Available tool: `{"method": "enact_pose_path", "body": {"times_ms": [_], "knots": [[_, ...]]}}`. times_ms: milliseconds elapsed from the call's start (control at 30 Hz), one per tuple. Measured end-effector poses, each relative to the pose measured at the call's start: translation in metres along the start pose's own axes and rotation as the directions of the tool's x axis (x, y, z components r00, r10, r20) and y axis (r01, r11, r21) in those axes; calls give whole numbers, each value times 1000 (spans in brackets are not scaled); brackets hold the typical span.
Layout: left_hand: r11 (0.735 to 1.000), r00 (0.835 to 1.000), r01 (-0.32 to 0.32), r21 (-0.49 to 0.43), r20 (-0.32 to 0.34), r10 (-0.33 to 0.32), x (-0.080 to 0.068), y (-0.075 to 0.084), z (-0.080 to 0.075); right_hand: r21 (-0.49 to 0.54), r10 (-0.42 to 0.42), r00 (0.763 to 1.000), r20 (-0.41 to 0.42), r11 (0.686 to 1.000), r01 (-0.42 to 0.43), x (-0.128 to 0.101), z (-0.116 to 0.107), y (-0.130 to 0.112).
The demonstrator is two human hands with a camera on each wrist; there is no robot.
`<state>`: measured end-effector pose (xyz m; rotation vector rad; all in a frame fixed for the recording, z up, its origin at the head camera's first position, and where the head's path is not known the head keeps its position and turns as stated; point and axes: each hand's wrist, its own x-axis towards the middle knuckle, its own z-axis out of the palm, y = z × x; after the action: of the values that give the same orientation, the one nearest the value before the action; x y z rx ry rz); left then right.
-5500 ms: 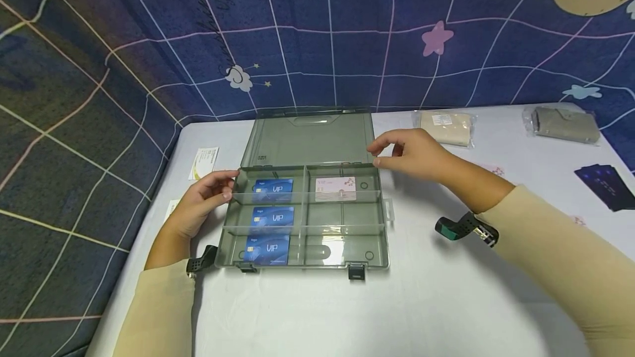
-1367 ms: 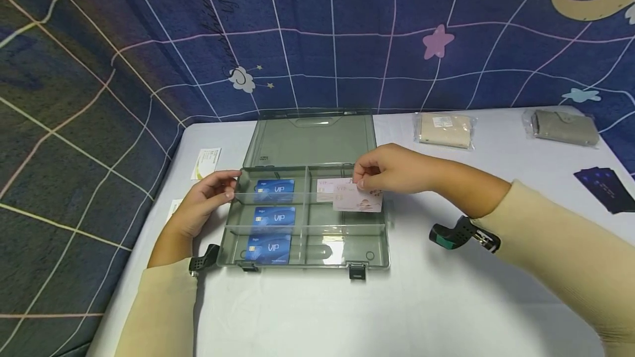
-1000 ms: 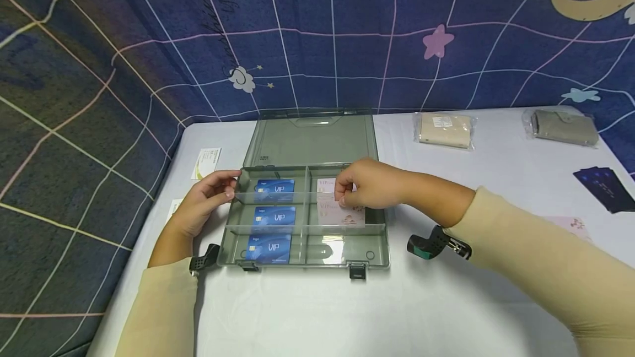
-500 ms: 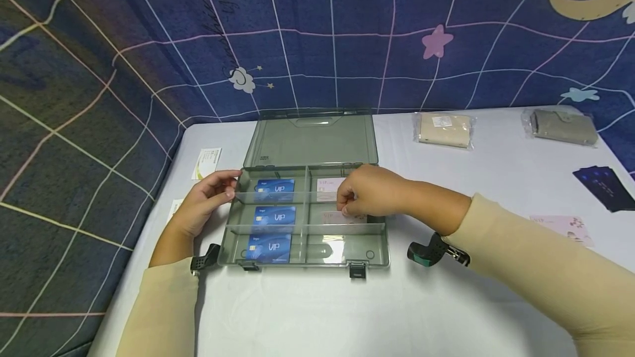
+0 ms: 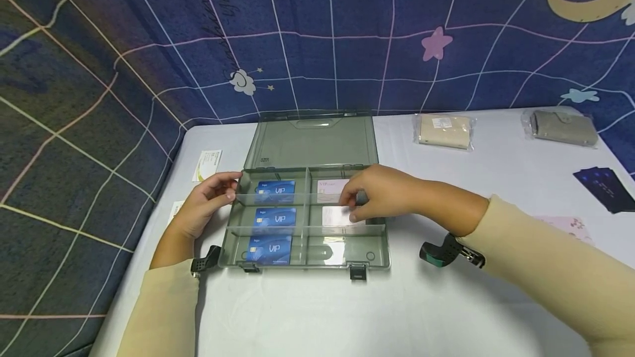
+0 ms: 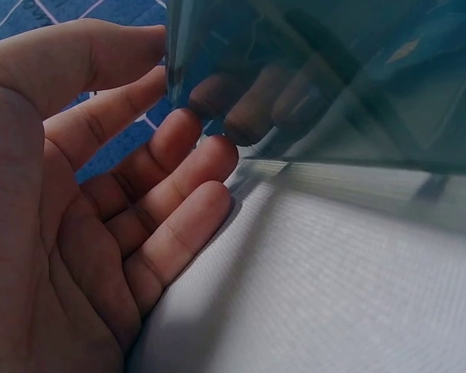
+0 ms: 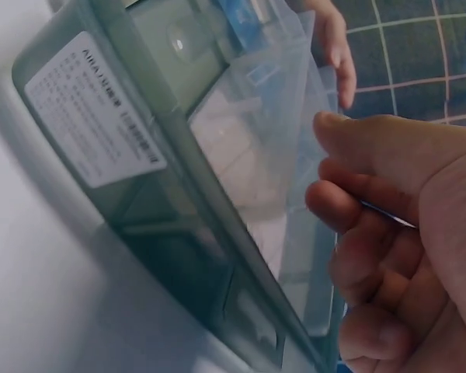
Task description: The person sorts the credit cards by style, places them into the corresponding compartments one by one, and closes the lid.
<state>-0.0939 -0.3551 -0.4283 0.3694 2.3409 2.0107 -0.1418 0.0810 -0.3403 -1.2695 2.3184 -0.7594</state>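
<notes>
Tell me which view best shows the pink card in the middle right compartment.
The head view: the pink card lies flat in the organizer box, beside the right hand. The right wrist view gives only a pale blur through plastic; the left wrist view shows none of it.

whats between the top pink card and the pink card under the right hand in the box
In the head view a clear divider strip crosses the box between the top pink card and the lower pink card, by the right hand.

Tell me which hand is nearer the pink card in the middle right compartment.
Right. The right hand is over the box, fingertips at the pink card. The left hand rests against the box's far-left outer wall, across the blue cards.
</notes>
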Motion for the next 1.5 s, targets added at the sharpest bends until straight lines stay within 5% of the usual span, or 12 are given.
{"method": "enact_pose_path", "body": {"times_ms": [400, 800, 967, 1167, 1500], "knots": [[1000, 1000, 1, 2, 4, -1, 2, 0, 1, 166, 83, 990, -116, 984, -63, -47, -8, 16], [1000, 1000, -14, 8, 0, 14, 0, -1, 1, 320, 229, 933, -279, 938, -134, -129, -5, 51], [1000, 1000, -13, 13, 3, 13, 0, 0, 1, 323, 368, 888, -277, 906, -275, -172, 2, 72], [1000, 1000, -3, 12, -11, 4, -2, 1, -1, 218, 440, 835, -332, 896, -386, -215, 5, 92], [1000, 1000, 10, 14, -12, -10, -1, 2, 2, 108, 578, 701, -416, 797, -594, -281, 10, 128]]}}
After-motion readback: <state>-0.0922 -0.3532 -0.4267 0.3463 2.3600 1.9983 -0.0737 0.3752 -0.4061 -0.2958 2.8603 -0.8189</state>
